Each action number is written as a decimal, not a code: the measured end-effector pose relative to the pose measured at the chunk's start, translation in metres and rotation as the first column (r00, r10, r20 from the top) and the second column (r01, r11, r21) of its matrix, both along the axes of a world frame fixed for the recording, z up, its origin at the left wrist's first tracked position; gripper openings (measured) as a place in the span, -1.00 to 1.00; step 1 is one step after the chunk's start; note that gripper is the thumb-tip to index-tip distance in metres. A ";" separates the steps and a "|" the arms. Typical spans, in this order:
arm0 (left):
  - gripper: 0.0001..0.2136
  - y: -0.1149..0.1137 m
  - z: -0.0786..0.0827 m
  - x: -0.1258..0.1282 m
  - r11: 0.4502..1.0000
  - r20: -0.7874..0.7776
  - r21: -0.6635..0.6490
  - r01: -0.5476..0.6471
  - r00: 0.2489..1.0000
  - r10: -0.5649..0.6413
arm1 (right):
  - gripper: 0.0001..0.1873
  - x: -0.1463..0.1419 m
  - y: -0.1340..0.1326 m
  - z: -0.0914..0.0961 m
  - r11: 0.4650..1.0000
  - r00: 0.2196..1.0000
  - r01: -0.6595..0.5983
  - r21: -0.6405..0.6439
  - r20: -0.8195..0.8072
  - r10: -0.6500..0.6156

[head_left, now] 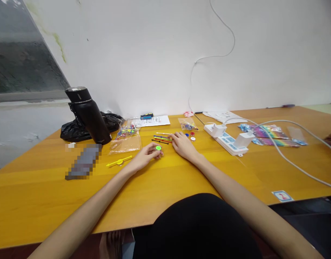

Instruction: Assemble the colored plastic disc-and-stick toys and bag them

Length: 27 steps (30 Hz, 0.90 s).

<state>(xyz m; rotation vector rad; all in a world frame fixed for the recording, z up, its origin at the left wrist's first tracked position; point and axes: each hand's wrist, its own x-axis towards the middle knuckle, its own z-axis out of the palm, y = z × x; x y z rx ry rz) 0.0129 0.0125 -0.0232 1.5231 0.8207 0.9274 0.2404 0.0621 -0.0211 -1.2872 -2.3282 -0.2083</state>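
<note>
The green disc (158,148) lay on the table (181,183), pinched in the fingertips of the left hand (146,155). Just right of the disc, the right hand (183,144) rested palm down and loosely open, its fingers touching the sticks (163,138) behind the disc. A yellow stick (119,161) lay left of the disc, and a flask (88,115) stood farther left.

One green disc (158,148) sits in the left fingers (153,152); one yellow rod (119,162) lies to their left. Four thin sticks (162,138) lie at the right fingers (177,136), with three small discs (192,136) just right of them. Beyond the fingers are one big bag (126,138) and one small bag (187,123), both clear, one flask (88,115), and one power strip (227,141) with two chargers (218,129), on one worktop (181,180).
</note>
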 end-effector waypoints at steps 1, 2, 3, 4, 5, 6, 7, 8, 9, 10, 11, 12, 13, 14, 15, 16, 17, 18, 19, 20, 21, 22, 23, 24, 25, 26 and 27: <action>-0.65 0.000 0.000 0.000 1.000 0.001 0.001 0.000 1.000 0.000 | -0.67 0.001 0.001 0.000 1.000 1.000 0.005 0.008 -0.006 -0.005; -0.65 0.000 0.000 0.000 1.000 0.001 0.001 -0.002 1.000 0.002 | -0.67 0.001 0.001 -0.001 1.000 1.000 0.011 0.012 -0.009 -0.011; -0.65 0.000 0.000 0.000 1.000 -0.001 0.001 -0.004 1.000 0.004 | -0.68 0.001 0.001 -0.001 1.000 1.000 0.017 0.013 -0.007 -0.017; -0.65 0.000 0.000 0.000 1.000 -0.004 0.000 -0.005 1.000 0.005 | -0.69 0.001 0.002 -0.002 1.000 1.000 0.021 0.010 -0.002 -0.021; -0.65 0.000 0.000 0.001 1.000 -0.005 -0.001 -0.006 1.000 0.006 | -0.70 0.001 0.002 -0.002 1.000 1.000 0.024 0.007 0.004 -0.024; -0.64 0.000 0.000 0.001 1.000 -0.007 -0.002 -0.006 1.000 0.006 | -0.70 0.001 0.002 -0.002 1.000 1.000 0.024 0.004 0.008 -0.024; -0.64 0.000 -0.001 0.001 1.000 -0.007 -0.002 -0.004 1.000 0.004 | -0.71 0.001 0.002 -0.003 1.000 1.000 0.023 0.004 0.010 -0.023; -0.64 0.000 -0.001 0.001 1.000 -0.009 -0.002 -0.002 1.000 0.002 | -0.71 0.001 0.003 -0.003 1.000 1.000 0.021 0.004 0.008 -0.021; -0.64 0.000 -0.001 0.001 1.000 -0.010 0.000 0.000 1.000 0.000 | -0.72 0.002 0.003 -0.003 1.000 1.000 0.019 0.005 0.004 -0.019; -0.64 0.000 -0.001 0.001 1.000 -0.011 0.002 0.001 1.000 -0.001 | -0.73 0.002 0.004 -0.004 1.000 1.000 0.018 0.006 -0.002 -0.018; -0.64 0.000 -0.001 0.001 1.000 -0.012 0.004 0.002 1.000 -0.002 | -0.75 0.002 0.004 -0.004 1.000 1.000 0.020 0.008 -0.009 -0.020; -0.64 0.000 -0.001 0.001 1.000 -0.013 0.005 0.003 1.000 -0.003 | -0.76 0.003 0.005 -0.003 1.000 1.000 0.025 0.010 -0.016 -0.025; -0.64 0.000 0.000 0.001 1.000 -0.014 0.006 0.003 1.000 -0.003 | -0.78 0.004 0.005 -0.003 0.999 0.999 0.032 0.012 -0.020 -0.031; -0.64 -0.001 0.000 0.001 1.000 -0.014 0.007 0.003 1.000 -0.003 | -0.80 0.004 0.005 -0.003 0.999 0.999 0.039 0.011 -0.022 -0.039; -0.64 -0.001 0.001 0.001 1.000 -0.016 0.007 0.001 1.000 -0.001 | -0.81 0.004 0.006 -0.002 0.999 0.999 0.046 0.008 -0.024 -0.046; -0.64 -0.001 0.001 0.001 1.000 -0.016 0.007 -0.002 1.000 0.002 | -0.83 0.005 0.006 -0.002 0.999 0.998 0.051 0.002 -0.025 -0.051; -0.64 -0.002 0.002 0.001 1.000 -0.017 0.006 -0.006 1.000 0.006 | -0.84 0.005 0.006 -0.001 0.999 0.998 0.054 -0.005 -0.027 -0.055; -0.64 -0.002 0.003 0.001 1.000 -0.015 0.004 -0.010 1.000 0.010 | -0.85 0.004 0.006 -0.001 0.998 0.998 0.057 -0.012 -0.030 -0.057; -0.64 -0.003 0.003 0.001 1.000 -0.012 0.000 -0.013 1.000 0.013 | -0.86 0.004 0.005 -0.001 0.998 0.998 0.059 -0.019 -0.034 -0.060; -0.64 -0.003 0.004 0.001 1.000 -0.006 -0.008 -0.015 1.000 0.015 | -0.86 0.004 0.005 -0.001 0.998 0.997 0.062 -0.023 -0.039 -0.063; -0.63 -0.003 0.004 0.001 1.000 0.003 -0.019 -0.016 1.000 0.016 | -0.86 0.003 0.004 0.000 0.998 0.997 0.065 -0.027 -0.043 -0.066; -0.63 -0.003 0.004 0.000 0.999 0.014 -0.032 -0.017 1.000 0.018 | -0.86 0.003 0.004 0.000 0.997 0.997 0.068 -0.030 -0.046 -0.069; -0.62 -0.003 0.003 0.000 0.999 0.028 -0.046 -0.020 0.999 0.022 | -0.85 0.002 0.003 0.000 0.997 0.996 0.071 -0.032 -0.050 -0.073; -0.61 -0.002 0.003 0.000 0.998 0.043 -0.058 -0.024 0.999 0.026 | -0.85 0.002 0.003 0.001 0.997 0.995 0.075 -0.031 -0.059 -0.077; -0.61 -0.001 0.002 -0.001 0.997 0.059 -0.070 -0.026 0.998 0.030 | -0.84 0.001 0.002 0.001 0.996 0.994 0.080 -0.031 -0.079 -0.082; -0.62 0.000 0.002 -0.001 0.996 0.074 -0.080 -0.028 0.997 0.033 | -0.84 0.001 0.002 0.002 0.996 0.989 0.083 -0.033 -0.117 -0.086; -0.62 0.000 0.001 -0.001 0.996 0.089 -0.088 -0.028 0.995 0.036 | -0.84 0.000 0.003 0.003 0.996 0.980 0.081 -0.046 -0.180 -0.088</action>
